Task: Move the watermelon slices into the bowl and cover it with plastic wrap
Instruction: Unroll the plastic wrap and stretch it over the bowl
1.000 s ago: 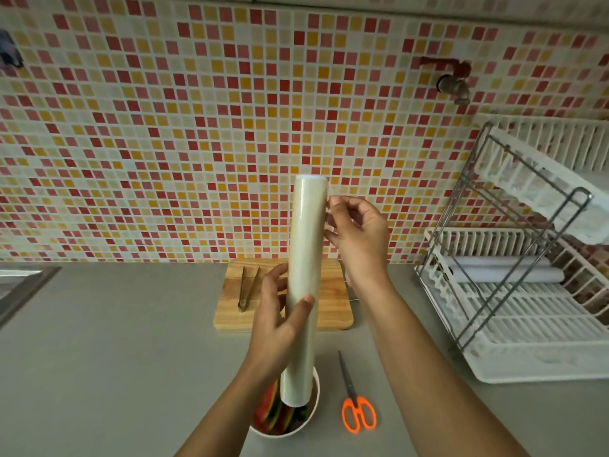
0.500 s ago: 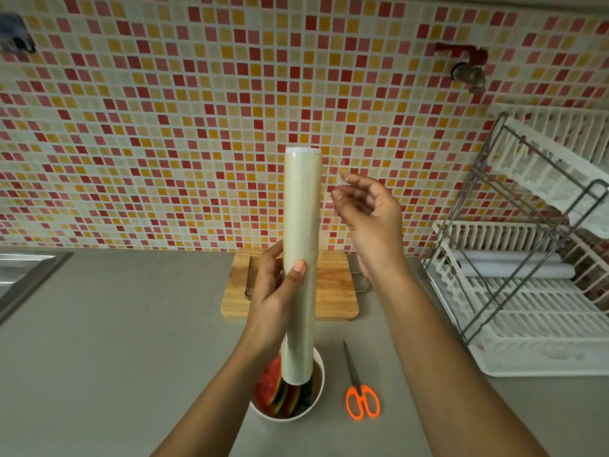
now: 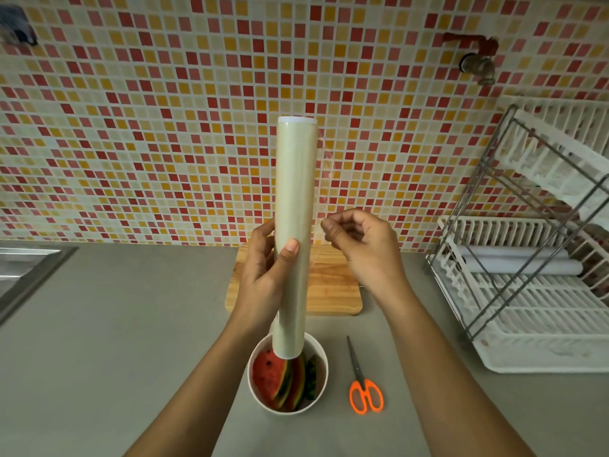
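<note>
Now the right hand [image 3: 365,249] pinches the film's loose edge [image 3: 326,179] just beside the roll [image 3: 295,225], which the left hand [image 3: 263,278] grips upright over the bowl [image 3: 321,357] of slices [image 3: 280,377]; scissors [image 3: 362,380] lie right, open tabletop [image 3: 131,324] left

We see a mosaic-tiled wall [image 3: 131,127] of red, orange and cream behind a grey counter [image 3: 115,324]. A tap [image 3: 478,65] juts from the wall, above the counter's far right corner.
</note>
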`<act>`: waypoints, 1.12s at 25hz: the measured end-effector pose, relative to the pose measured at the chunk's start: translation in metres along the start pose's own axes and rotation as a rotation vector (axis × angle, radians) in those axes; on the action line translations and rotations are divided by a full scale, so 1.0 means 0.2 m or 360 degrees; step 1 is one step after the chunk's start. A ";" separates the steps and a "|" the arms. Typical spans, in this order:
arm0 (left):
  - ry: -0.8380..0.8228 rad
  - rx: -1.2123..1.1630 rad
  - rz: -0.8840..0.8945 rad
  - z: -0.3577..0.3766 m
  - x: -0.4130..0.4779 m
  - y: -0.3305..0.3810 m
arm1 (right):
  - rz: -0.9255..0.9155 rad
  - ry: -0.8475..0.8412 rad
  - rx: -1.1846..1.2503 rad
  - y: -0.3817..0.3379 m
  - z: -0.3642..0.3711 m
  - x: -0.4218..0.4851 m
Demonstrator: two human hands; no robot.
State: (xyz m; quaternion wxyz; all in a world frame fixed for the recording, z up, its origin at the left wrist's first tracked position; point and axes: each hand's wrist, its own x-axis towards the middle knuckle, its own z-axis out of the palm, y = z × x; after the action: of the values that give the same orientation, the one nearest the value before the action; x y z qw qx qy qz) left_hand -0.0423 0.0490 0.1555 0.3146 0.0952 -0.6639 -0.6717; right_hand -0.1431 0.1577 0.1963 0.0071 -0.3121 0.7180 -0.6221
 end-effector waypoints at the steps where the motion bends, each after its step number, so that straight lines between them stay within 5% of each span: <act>1: -0.0001 -0.0002 0.0009 0.00 0.00 0.00 | 0.0014 0.0044 0.0003 0.01 0.00 0.00; 7: -0.0004 -0.0046 0.0021 0.01 0.07 0.04 | 0.0102 -0.0237 0.0032 0.06 -0.01 -0.07; 13: -0.0018 -0.0013 0.0053 0.00 0.10 0.06 | 0.0145 -0.0059 -0.0059 0.10 -0.04 -0.07; 17: 0.0004 -0.0029 0.0081 0.00 0.12 0.08 | 0.0237 -0.0368 0.0012 0.13 -0.02 -0.16; 22: 0.0015 -0.0086 0.0079 0.00 0.14 0.11 | 0.0152 -0.0201 -0.0240 0.19 -0.02 -0.17; 28: 0.0035 -0.0092 0.0103 -0.01 0.15 0.13 | 0.0231 -0.0398 -0.0108 0.22 0.04 -0.25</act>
State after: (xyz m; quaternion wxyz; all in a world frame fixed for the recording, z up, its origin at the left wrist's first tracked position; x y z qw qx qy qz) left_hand -0.0574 0.0327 0.1898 0.3461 0.0720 -0.6434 -0.6790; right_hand -0.1190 0.1755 0.1366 0.1309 -0.3345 0.7529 -0.5515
